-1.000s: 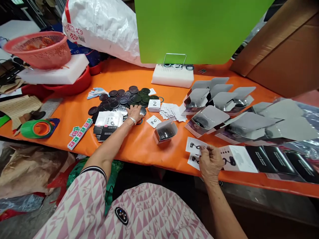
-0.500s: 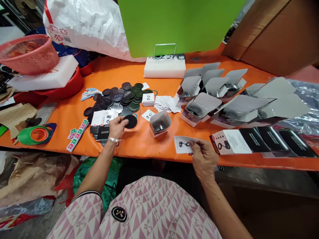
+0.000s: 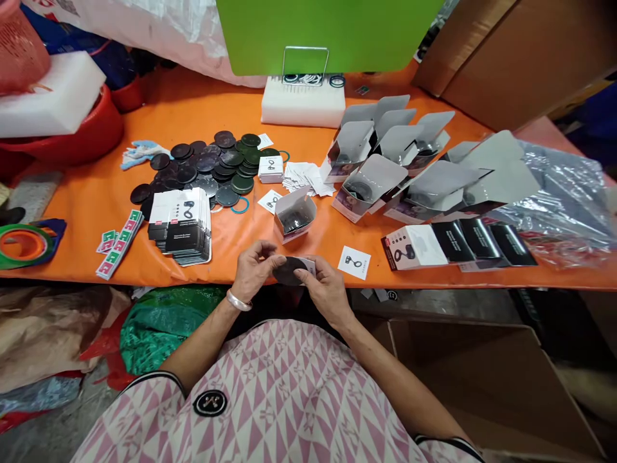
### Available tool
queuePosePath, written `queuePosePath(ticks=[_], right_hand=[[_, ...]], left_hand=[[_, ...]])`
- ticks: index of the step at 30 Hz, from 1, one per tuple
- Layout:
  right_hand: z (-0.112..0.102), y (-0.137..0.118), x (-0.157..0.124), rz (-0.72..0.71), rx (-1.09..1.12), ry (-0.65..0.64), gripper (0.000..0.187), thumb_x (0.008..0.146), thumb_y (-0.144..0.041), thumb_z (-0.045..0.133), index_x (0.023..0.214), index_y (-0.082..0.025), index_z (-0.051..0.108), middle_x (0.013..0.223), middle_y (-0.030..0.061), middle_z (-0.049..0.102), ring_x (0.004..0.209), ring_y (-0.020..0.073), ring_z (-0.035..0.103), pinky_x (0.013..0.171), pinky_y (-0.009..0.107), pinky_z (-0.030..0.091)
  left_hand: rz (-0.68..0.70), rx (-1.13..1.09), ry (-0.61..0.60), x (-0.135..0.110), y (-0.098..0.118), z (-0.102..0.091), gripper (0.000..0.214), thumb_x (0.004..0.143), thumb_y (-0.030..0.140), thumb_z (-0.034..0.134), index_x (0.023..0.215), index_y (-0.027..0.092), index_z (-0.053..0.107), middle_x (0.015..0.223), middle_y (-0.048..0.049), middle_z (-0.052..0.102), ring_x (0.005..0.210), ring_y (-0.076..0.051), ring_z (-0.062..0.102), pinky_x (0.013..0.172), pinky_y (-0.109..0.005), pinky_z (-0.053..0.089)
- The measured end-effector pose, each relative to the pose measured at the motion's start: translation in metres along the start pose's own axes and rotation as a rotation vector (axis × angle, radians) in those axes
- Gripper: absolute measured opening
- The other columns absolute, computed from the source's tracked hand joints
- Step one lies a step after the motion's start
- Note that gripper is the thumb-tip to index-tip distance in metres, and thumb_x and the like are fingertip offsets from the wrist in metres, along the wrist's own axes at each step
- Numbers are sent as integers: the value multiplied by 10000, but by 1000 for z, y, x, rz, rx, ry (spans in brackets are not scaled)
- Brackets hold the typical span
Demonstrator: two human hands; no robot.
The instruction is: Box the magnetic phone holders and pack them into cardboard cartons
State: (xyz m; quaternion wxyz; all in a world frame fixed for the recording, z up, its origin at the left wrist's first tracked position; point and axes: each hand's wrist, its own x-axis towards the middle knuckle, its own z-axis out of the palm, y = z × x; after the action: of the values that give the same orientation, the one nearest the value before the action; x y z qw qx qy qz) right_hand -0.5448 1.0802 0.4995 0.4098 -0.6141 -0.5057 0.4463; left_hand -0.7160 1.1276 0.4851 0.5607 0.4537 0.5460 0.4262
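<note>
My left hand [image 3: 253, 270] and my right hand [image 3: 325, 290] meet just above the table's front edge. Between them is a thin black round disc [image 3: 288, 271], pinched by my left fingers, with a silver bangle on that wrist. My right fingers grip a small white printed card [image 3: 309, 266] pressed against the disc. Just beyond the hands stands an open small box [image 3: 295, 215] with a dark round item inside. A stack of black-and-white cards [image 3: 180, 228] and a heap of dark discs [image 3: 202, 168] lie to the far left.
The orange table [image 3: 87, 238] holds open grey-flapped boxes [image 3: 371, 180], a row of flat boxes [image 3: 457, 241], a loose card [image 3: 354, 262], and a white foam block [image 3: 303, 103] before a green board [image 3: 328, 32]. A cardboard box [image 3: 482, 379] sits below the edge.
My hands have come together from either side, bringing the disc and a card into contact. A card now lies on the table to the right. The view has tilted further down.
</note>
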Motion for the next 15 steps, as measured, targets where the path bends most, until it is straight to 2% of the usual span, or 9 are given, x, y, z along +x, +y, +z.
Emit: queuePosePath(ticks=[3, 5, 8, 11, 13, 15], right_hand=[[-19, 0, 9, -31, -51, 91, 295, 803, -425, 630, 970, -183, 654, 842, 25, 705, 770, 181, 637, 749, 321, 520], [-34, -8, 20, -92, -81, 154, 284, 809, -415, 619, 964, -180, 650, 829, 20, 699, 758, 175, 634, 741, 316, 521], [-54, -29, 33, -230, -167, 233, 235, 843, -383, 595, 965, -189, 650, 820, 15, 691, 749, 168, 633, 720, 299, 522], [-59, -48, 42, -428, -333, 271, 183, 903, -335, 557, 975, -208, 667, 854, 19, 699, 777, 166, 643, 743, 293, 520], [-54, -52, 48, -573, -468, 206, 208, 950, -305, 494, 995, -212, 674, 880, 34, 707, 798, 168, 649, 766, 294, 514], [-44, -49, 53, -698, -633, 90, 278, 985, -279, 412, 1014, -202, 678, 909, 63, 712, 839, 179, 651, 793, 306, 500]], left_hand=[[180, 187, 109, 33, -10, 6, 754, 512, 344, 892, 1182, 179, 587, 1140, -99, 627, 982, -213, 603, 772, -316, 535], [256, 284, 82, 55, -19, 12, 820, 484, 283, 904, 1224, 176, 569, 1221, -123, 602, 1079, -244, 580, 892, -364, 512], [283, 253, -54, 72, -24, 17, 656, 573, 250, 844, 1172, 148, 596, 1116, -106, 640, 1037, -241, 599, 876, -359, 511], [246, 120, -302, 68, -20, 10, 613, 621, 276, 813, 1183, 145, 604, 1064, -80, 659, 942, -210, 622, 792, -305, 517], [235, 92, -421, 60, -15, 4, 569, 641, 285, 804, 1164, 150, 623, 1021, -60, 675, 921, -199, 626, 802, -290, 505], [248, 118, -452, 53, -12, 0, 506, 667, 283, 785, 1136, 154, 643, 983, -47, 688, 920, -199, 627, 828, -287, 491]])
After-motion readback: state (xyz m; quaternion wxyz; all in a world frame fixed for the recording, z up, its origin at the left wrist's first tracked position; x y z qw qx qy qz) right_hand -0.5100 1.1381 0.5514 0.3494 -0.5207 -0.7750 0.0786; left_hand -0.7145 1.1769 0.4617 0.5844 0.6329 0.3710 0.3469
